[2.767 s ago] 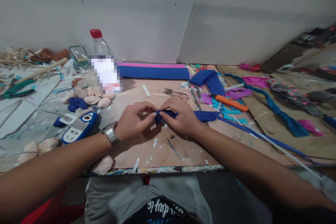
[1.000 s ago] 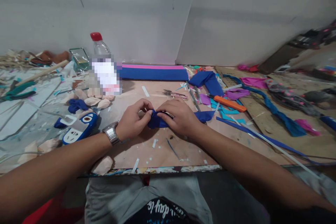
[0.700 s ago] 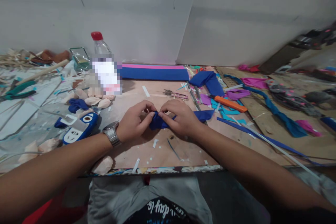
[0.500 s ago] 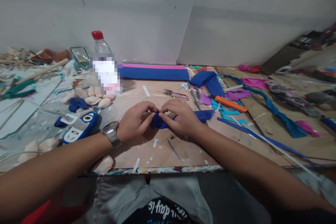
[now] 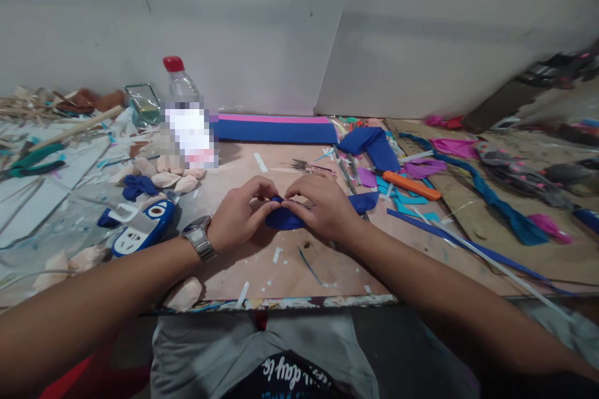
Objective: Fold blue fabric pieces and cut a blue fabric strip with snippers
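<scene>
Both my hands meet over the middle of the brown work board [image 5: 281, 274]. My left hand [image 5: 238, 215], with a metal watch on the wrist, pinches the left end of a dark blue strip [image 5: 283, 219] that is gathered into folds. My right hand [image 5: 322, 206] is closed over the same strip from the right, fingertips touching those of the left. The strip's free end [image 5: 362, 201] trails out to the right past my right hand.
A red-capped plastic bottle [image 5: 182, 115] stands at the back left, a blue and pink foam sheet [image 5: 274, 128] behind. Small snips [image 5: 311, 167], an orange cutter [image 5: 412, 185], a blue-white power strip [image 5: 140, 230], pale petal shapes [image 5: 173, 179] and coloured scraps [image 5: 496, 199] lie around.
My hands stayed in place, working the blue strip. The bunched part grew more gathered and the trailing end drew in slightly toward my right hand.
</scene>
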`<state>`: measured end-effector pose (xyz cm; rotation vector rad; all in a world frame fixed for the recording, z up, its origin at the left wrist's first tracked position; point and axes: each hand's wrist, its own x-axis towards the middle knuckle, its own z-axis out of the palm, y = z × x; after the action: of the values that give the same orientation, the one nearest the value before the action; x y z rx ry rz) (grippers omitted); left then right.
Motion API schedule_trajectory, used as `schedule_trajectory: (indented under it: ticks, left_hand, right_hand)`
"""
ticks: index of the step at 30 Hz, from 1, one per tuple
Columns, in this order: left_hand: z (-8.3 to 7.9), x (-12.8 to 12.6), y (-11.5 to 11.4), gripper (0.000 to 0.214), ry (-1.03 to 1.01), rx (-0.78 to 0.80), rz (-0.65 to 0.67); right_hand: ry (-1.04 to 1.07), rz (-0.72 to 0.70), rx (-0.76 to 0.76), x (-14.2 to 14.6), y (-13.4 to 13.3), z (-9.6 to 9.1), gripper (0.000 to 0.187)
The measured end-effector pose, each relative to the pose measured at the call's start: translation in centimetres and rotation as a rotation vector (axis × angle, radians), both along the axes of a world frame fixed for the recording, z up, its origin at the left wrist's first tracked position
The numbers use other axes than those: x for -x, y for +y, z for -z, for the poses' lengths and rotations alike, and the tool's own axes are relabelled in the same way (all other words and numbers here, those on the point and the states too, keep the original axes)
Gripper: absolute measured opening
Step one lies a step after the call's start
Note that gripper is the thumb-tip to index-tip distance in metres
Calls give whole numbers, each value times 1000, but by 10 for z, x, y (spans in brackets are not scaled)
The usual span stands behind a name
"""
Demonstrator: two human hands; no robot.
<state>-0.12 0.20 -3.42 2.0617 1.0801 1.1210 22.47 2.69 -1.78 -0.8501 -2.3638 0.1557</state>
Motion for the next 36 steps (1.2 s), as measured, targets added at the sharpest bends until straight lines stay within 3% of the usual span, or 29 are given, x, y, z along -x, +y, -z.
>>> schedule_trajectory:
  ticks: [6,10,15,18,23,29,36]
  left_hand:
    - [5,-1,1,35,-178,218,156]
    - [6,-3,-1,41,-267,307,194]
    - [3,-5,2,26,-365,227,43]
    - [2,-4,5,27,-413,305,-42]
    - [3,-2,6,42,-460,485,-21]
    - [2,-5,5,39,-496,406,-40]
    - [5,-4,8,42,-456,428,-63]
  right_hand:
    - [-81,-119,41,1,-3,-3,29]
    - [-55,-133,43,2,-5,-4,27]
    - [141,-70,21,0,-3,-5,13]
    - [247,1,-2,-1,-1,-4,11]
    - [297,58,-10,-1,-1,-3,17]
    - [321,64,-19,-1,0,0,20]
    - [324,52,-32,-1,3,3,21]
